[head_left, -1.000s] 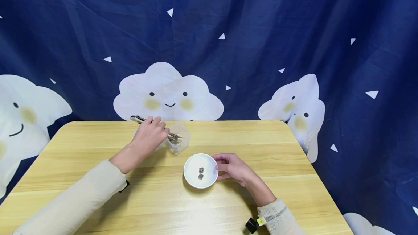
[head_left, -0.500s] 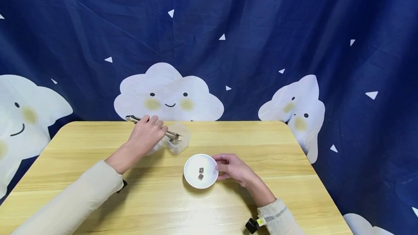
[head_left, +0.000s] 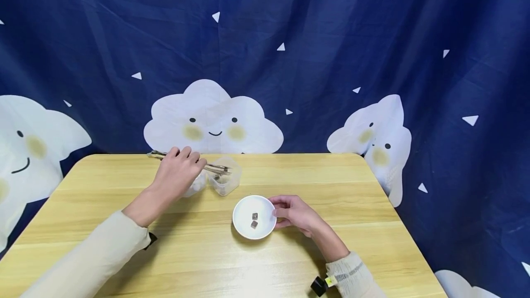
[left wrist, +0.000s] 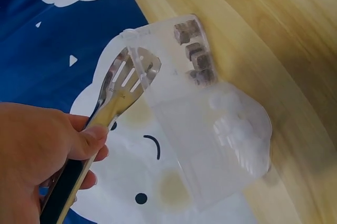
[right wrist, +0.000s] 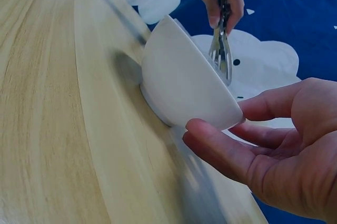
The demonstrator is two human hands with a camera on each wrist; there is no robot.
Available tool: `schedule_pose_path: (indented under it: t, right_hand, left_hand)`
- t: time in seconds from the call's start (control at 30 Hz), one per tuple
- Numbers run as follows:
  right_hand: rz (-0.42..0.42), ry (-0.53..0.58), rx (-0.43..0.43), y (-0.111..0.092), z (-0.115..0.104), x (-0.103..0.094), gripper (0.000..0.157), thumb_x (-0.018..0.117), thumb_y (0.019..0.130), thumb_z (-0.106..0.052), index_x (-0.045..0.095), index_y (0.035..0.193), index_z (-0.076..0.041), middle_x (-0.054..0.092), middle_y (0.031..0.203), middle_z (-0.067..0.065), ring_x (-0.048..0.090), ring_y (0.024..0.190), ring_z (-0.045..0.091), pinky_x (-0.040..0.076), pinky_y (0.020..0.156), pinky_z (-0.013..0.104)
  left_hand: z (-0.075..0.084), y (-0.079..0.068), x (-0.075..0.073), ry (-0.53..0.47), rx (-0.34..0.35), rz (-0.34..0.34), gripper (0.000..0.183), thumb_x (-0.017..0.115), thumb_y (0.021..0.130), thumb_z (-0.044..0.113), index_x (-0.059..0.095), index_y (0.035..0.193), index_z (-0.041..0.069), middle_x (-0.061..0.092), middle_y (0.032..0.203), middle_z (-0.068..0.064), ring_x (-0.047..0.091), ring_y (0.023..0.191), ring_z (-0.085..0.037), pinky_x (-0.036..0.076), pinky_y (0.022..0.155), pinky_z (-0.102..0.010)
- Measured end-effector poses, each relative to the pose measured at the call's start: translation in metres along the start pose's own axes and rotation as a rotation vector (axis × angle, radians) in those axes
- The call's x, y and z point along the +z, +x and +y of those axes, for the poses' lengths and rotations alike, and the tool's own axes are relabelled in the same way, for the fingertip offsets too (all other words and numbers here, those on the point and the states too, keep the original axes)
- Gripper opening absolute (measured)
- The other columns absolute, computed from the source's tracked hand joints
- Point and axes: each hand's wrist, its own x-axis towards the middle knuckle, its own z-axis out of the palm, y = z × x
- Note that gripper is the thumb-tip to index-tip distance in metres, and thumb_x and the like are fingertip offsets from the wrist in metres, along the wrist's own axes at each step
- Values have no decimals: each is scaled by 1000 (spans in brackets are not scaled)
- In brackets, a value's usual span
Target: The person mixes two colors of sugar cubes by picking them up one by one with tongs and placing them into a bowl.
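My left hand (head_left: 175,173) grips metal tongs (head_left: 214,169) with slotted ends, the tips over the mouth of a clear plastic tub (head_left: 233,182). In the left wrist view, a slotted end (left wrist: 122,90) overlaps the tub's rim, and several brown cubes (left wrist: 199,57) lie in the tub. A small dark spot shows at the tongs' tips in the head view; I cannot tell whether they hold a cube. A white bowl (head_left: 243,208) on the table contains two brown cubes (head_left: 254,216). My right hand (head_left: 296,215) pinches its right rim between thumb and fingers.
A second clear tub (head_left: 196,186) with whitish lumps (left wrist: 239,129) stands beside the first, partly behind my left hand. The wooden table (head_left: 331,178) ends at the back against a blue curtain (head_left: 310,77) printed with clouds.
My left hand has moved left with the tongs, which now lie flatter over the tub. More of the second tub shows. My right hand and the bowl have stayed put.
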Motion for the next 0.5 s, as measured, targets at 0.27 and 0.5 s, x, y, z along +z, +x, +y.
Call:
schedule_pose_path:
  t: [0.27,0.5]
  right_hand:
    - [-4,3,-1,1,2,1,45,59,99,-4,54,141,10,64,132,28,73,98,22,64,82,38]
    - [1,3,-2,2,1,2,46,59,98,-4,54,141,10,63,134,27,72,97,20,64,80,36]
  left_hand:
    - [-1,-5,-9,-26,-19,20,32,42,98,3,71,86,9,64,77,-8,54,71,-29,37,64,-38]
    - [0,-7,-15,-52,-9,75,33,42,99,2,72,88,8,64,76,-9,53,69,-30,38,62,-39]
